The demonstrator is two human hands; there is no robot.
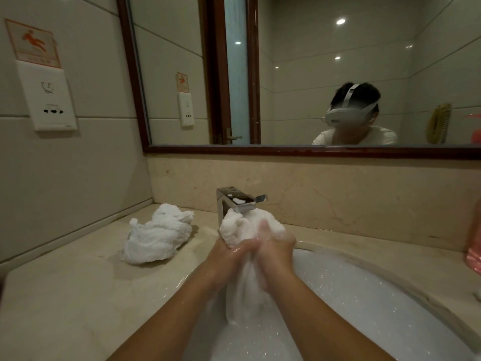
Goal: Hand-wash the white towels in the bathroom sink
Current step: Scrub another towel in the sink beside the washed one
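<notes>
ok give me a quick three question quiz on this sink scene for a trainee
1. True or false: the left hand and the right hand both grip the held towel above the sink.
2. Where does the second towel lie?
A. in the basin
B. on the counter, left of the faucet
C. hung on the mirror frame
3. Fill in: the water in the sink looks ___, with specks of foam across it.

Key: 1 true; 2 B; 3 soapy
</notes>
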